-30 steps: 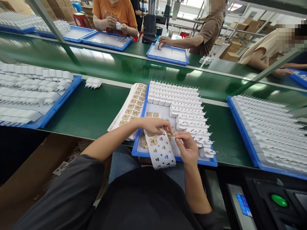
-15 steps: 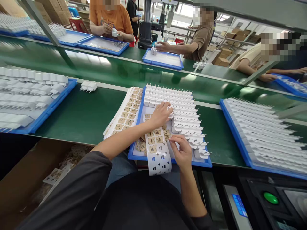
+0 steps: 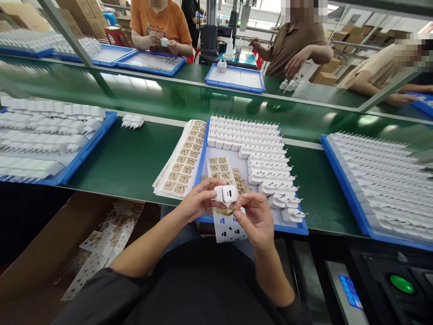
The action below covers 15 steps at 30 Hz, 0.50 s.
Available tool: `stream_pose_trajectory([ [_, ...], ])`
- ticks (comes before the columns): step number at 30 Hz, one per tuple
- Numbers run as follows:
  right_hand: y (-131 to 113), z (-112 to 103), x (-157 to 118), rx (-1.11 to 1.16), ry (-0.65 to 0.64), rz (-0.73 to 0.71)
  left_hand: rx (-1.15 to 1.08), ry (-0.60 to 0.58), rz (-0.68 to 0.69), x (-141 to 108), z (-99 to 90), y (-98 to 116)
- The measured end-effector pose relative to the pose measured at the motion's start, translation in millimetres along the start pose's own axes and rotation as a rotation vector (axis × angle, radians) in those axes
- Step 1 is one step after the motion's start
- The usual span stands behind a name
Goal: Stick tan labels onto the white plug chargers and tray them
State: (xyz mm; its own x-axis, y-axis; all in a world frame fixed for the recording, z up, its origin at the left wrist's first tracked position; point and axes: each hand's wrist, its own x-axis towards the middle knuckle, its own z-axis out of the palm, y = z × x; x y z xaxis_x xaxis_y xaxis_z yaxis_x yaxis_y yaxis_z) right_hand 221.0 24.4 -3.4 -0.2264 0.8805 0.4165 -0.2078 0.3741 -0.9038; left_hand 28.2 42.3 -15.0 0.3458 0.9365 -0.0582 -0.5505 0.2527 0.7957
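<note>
My left hand (image 3: 199, 198) is closed around a white USB charger plug (image 3: 227, 193), its port face turned up toward me. Close beside it, my right hand (image 3: 257, 219) has thumb and forefinger pinched at the edge of a small tan sticker (image 3: 229, 210), just below the charger; fingers partly hide it. Beneath both hands, a sticker strip (image 3: 219, 168) lies over a blue tray (image 3: 202, 155), its lower end peeled down to white backing with cut-outs. Loose tan pieces (image 3: 241, 180) lie beside the strip. Rows of white chargers (image 3: 267, 164) fill the tray's back and right side.
A stack of sticker sheets (image 3: 181, 162) adjoins the tray's left side. More charger trays stand left (image 3: 111, 119) and right (image 3: 345, 198) on the green bench (image 3: 135, 155). A box with scraps (image 3: 111, 230) sits below left. Co-workers (image 3: 160, 22) work across the bench.
My left hand has come back from the tray's rows toward me with a charger in it. My right hand has lifted slightly from beside the strip to meet it. The view has shifted slightly.
</note>
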Motion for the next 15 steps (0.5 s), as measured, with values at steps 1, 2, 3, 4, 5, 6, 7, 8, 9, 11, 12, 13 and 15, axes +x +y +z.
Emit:
stream_pose_trajectory([
  [1,-2.3,1.3,0.7,0.003,-0.02,0.016,0.033,0.011,0.033,-2.6,-1.3,-3.5],
  [2,-3.8,1.7,1.4,-0.01,-0.028,0.028,0.1,0.022,0.081,-4.7,-2.6,-6.1],
  [3,-4.6,1.5,2.1,-0.028,-0.028,0.038,0.194,0.026,0.141,-6.4,-3.9,-8.0],
  [4,-4.7,1.0,2.6,-0.046,-0.025,0.044,0.305,0.025,0.209,-8.0,-5.1,-9.2],
  [5,-4.6,0.5,2.9,-0.058,-0.022,0.049,0.424,0.019,0.279,-9.6,-6.2,-9.9],
  [6,-4.3,0.1,2.7,-0.065,-0.022,0.06,0.54,0.016,0.341,-11.1,-7.2,-10.3],
  [7,-4.1,-0.1,2.3,-0.066,-0.027,0.076,0.645,0.016,0.391,-12.5,-8.0,-10.5],
  [8,-4.2,-0.1,1.7,-0.066,-0.036,0.094,0.74,0.022,0.435,-13.9,-8.7,-10.7],
  [9,-4.6,-0.1,0.9,-0.069,-0.044,0.113,0.824,0.029,0.477,-15.1,-9.2,-10.8],
  [11,-6.6,-0.5,-0.1,-0.081,-0.049,0.138,0.957,0.033,0.572,-17.2,-9.4,-10.3],
  [12,-8.1,-1.0,-0.2,-0.097,-0.043,0.142,1.003,0.024,0.616,-18.1,-9.1,-9.6],
  [13,-9.8,-1.8,0.2,-0.119,-0.034,0.143,1.037,0.009,0.651,-19.0,-8.6,-8.4],
  [15,-13.2,-3.5,2.3,-0.178,-0.026,0.149,1.089,-0.023,0.679,-20.8,-6.9,-5.0],
])
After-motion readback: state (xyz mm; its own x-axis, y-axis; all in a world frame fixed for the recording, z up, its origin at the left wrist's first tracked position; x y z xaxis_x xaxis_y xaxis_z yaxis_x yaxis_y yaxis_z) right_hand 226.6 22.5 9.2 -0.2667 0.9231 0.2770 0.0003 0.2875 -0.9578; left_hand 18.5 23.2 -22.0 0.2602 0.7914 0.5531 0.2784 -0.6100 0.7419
